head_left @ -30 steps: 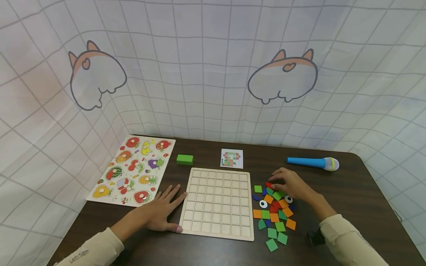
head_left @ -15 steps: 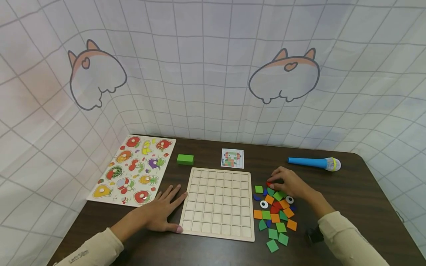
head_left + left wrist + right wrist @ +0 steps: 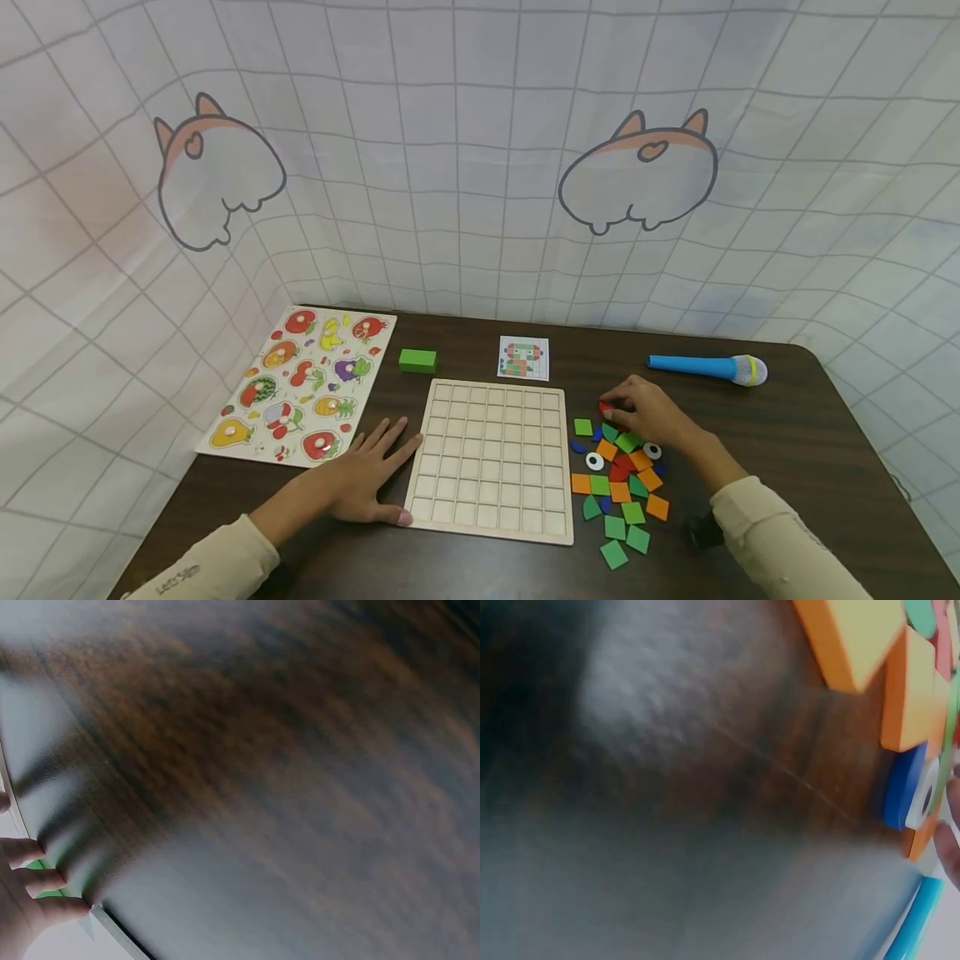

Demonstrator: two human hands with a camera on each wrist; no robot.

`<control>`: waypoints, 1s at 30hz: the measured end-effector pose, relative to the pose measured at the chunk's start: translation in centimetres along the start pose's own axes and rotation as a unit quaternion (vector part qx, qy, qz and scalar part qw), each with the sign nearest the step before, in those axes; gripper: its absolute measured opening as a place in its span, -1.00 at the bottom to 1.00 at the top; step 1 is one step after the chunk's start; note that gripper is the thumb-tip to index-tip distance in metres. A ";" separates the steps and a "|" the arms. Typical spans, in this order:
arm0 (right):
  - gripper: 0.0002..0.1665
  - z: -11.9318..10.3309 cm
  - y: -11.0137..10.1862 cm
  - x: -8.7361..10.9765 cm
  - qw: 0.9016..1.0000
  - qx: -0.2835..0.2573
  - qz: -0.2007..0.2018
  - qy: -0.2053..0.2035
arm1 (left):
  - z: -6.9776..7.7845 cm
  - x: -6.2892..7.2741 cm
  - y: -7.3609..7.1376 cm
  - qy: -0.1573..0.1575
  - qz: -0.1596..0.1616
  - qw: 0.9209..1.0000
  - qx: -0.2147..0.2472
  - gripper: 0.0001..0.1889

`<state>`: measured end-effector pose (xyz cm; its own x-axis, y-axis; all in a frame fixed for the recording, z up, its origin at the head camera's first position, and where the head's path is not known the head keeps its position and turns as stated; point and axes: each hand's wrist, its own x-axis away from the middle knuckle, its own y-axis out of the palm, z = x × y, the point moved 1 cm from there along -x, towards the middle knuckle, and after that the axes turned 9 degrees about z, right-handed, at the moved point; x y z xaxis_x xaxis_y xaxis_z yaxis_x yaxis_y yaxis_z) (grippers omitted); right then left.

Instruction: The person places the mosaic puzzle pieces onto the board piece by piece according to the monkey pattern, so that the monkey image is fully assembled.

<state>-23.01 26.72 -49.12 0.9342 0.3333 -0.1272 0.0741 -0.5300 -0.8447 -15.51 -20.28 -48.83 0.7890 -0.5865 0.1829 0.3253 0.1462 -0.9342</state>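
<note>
My left hand (image 3: 363,482) lies with fingers spread on the table, its thumb and fingertips at the left edge of a wooden grid board (image 3: 487,458). In the left wrist view, only the fingers (image 3: 45,881) show at the lower left. At the top of a heap of coloured tiles, my right hand (image 3: 651,413) pinches a small red piece (image 3: 603,406) between thumb and fingers. Below it lie orange, green, red and blue tiles, among them an orange square (image 3: 657,507) and a white eye disc (image 3: 594,461). The right wrist view catches fingertips beside another eye disc (image 3: 925,793).
A pattern card (image 3: 523,358) lies behind the board. To its left are a green block (image 3: 417,360) and a fruit puzzle board (image 3: 300,383). A blue toy microphone (image 3: 693,367) lies at the back right. A grid-patterned curtain (image 3: 480,167) stands behind the table.
My right hand has shifted slightly, and the red piece in its fingertips sits a little farther back, off the tiles. My left hand and the board stay in place.
</note>
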 end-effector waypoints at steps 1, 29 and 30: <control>-0.66 0.0 -0.1 0.0 1.000 -0.004 -0.005 0.003 | 0.0 0.0 0.0 0.000 -0.001 1.000 0.001 0.15; -0.59 -0.3 -0.2 -0.8 0.998 -0.025 -0.046 -0.019 | 0.4 -0.4 -0.5 -0.019 -0.010 1.000 0.013 0.19; -0.61 -0.3 -0.3 -0.8 0.998 -0.026 -0.044 -0.020 | 0.4 -0.4 -0.5 -0.019 -0.011 1.000 0.014 0.19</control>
<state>-23.64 26.35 -48.58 0.9084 0.4112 -0.0751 0.1746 -0.5365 -0.8257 -15.81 -19.77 -48.33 0.8011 -0.5585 0.2154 0.3566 0.1561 -0.9211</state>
